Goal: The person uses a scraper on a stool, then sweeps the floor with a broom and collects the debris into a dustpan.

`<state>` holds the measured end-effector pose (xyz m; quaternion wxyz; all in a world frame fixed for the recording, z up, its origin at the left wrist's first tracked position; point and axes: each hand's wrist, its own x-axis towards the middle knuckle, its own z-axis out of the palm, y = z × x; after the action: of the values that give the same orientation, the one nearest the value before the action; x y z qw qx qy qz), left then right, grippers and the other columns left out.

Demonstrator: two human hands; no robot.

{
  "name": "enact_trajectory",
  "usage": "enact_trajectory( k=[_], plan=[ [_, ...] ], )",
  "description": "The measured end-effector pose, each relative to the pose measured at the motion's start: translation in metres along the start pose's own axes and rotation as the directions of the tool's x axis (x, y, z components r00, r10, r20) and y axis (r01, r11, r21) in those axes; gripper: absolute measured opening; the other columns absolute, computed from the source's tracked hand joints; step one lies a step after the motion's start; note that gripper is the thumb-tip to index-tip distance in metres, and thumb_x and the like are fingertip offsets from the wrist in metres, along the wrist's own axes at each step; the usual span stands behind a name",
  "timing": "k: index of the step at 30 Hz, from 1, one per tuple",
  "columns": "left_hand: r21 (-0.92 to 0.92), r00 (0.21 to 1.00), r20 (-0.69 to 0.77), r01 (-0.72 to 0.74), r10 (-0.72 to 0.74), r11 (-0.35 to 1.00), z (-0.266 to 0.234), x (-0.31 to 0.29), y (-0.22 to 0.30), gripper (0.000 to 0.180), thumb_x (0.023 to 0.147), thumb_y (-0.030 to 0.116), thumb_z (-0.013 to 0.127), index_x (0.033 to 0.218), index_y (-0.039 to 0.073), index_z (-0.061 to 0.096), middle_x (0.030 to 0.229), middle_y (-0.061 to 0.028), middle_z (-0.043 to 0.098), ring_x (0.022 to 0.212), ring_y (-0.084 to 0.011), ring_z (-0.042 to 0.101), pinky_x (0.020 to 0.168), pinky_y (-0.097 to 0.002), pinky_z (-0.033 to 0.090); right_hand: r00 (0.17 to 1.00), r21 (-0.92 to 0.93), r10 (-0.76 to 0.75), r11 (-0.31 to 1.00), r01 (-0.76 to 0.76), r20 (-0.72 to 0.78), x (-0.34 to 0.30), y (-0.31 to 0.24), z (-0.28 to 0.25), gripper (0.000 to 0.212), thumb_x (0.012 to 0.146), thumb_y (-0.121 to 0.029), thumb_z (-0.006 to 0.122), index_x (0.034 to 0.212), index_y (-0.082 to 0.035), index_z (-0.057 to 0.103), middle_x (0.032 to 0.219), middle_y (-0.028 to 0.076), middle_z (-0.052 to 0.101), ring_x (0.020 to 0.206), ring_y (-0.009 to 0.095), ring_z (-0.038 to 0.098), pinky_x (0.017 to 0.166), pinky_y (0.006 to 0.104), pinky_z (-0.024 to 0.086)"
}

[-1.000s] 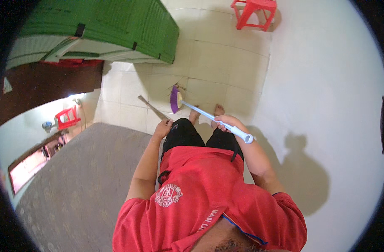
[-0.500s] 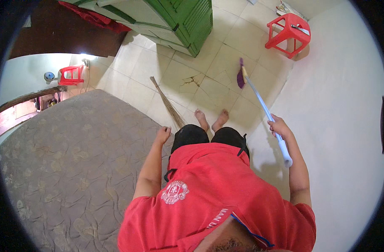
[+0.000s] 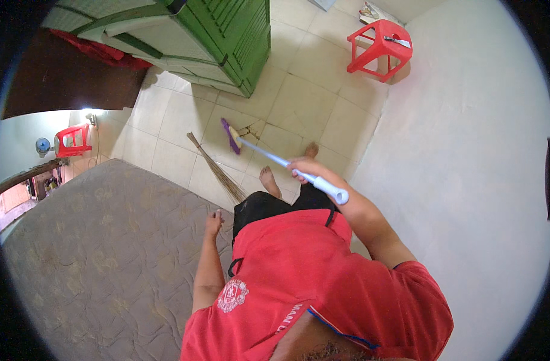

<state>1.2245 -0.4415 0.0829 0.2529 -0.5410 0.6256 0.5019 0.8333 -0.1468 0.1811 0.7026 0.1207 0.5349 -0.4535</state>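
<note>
My right hand is wrapped round the pale blue handle of a broom, close to its thick upper grip. The broom's purple bristles rest on the tiled floor beside a cracked, broken patch of tile. Over the mattress edge, my left hand hangs with its fingers curled and nothing visible in them. Just ahead of that hand, a stick broom lies between the mattress and my legs, its lower end partly hidden by my knee.
A grey patterned mattress fills the left side. Ahead stands a green and white cabinet. A red stool with a knife-like object on it stands by the white wall at right. Another red stool and a small blue fan are far left.
My right hand has swung the broom leftward across the floor, bringing its head from near the right wall to the cracked tile. The stick broom stays put. My feet have moved farther apart.
</note>
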Motion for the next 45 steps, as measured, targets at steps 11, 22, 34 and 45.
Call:
enact_trajectory(
  k=[11,22,34,45],
  plan=[
    [0.298,0.998,0.002,-0.067,0.07,0.952,0.031,-0.005,0.136,0.044,0.095,0.038,0.052,0.101,-0.005,0.06,0.087,-0.0149,0.067,0.075,-0.0216,0.069,0.062,-0.0317,0.052,0.949,0.312,-0.034,0.94,0.137,-0.313,-0.098,-0.071,-0.261,0.033,0.095,-0.023,0.05,0.127,-0.015,0.044,0.061,-0.005,0.045,0.041,0.005,0.037,0.033,0.0227,0.031],
    [0.142,0.942,0.078,-0.336,0.327,0.931,0.118,0.038,0.342,0.041,0.095,0.036,0.054,0.104,-0.004,0.061,0.091,-0.0132,0.066,0.077,-0.0215,0.068,0.069,-0.0325,0.053,0.886,0.089,-0.038,0.992,0.089,-0.462,-0.268,-0.053,-0.244,0.05,0.095,-0.02,0.052,0.143,-0.016,0.041,0.06,-0.002,0.046,0.039,0.007,0.04,0.034,0.0241,0.034],
    [0.336,0.93,0.184,-0.364,0.318,0.868,0.161,0.095,0.478,0.037,0.095,0.037,0.053,0.103,0.001,0.059,0.093,-0.011,0.067,0.077,-0.0184,0.068,0.062,-0.0299,0.053,0.773,0.125,0.052,0.992,0.035,-0.632,-0.248,0.008,-0.313,0.046,0.092,-0.019,0.054,0.138,-0.012,0.05,0.062,0.0,0.051,0.039,0.01,0.044,0.035,0.0271,0.037],
    [0.436,0.846,0.319,-0.532,0.428,0.726,0.261,0.176,0.66,0.04,0.094,0.035,0.051,0.109,0.0,0.061,0.096,-0.0156,0.067,0.083,-0.0257,0.067,0.074,-0.0362,0.05,0.853,0.298,-0.056,0.924,0.242,-0.519,-0.329,-0.076,-0.286,0.052,0.095,-0.015,0.051,0.146,-0.014,0.039,0.06,-0.002,0.047,0.04,0.007,0.043,0.036,0.0245,0.036]
  ],
)
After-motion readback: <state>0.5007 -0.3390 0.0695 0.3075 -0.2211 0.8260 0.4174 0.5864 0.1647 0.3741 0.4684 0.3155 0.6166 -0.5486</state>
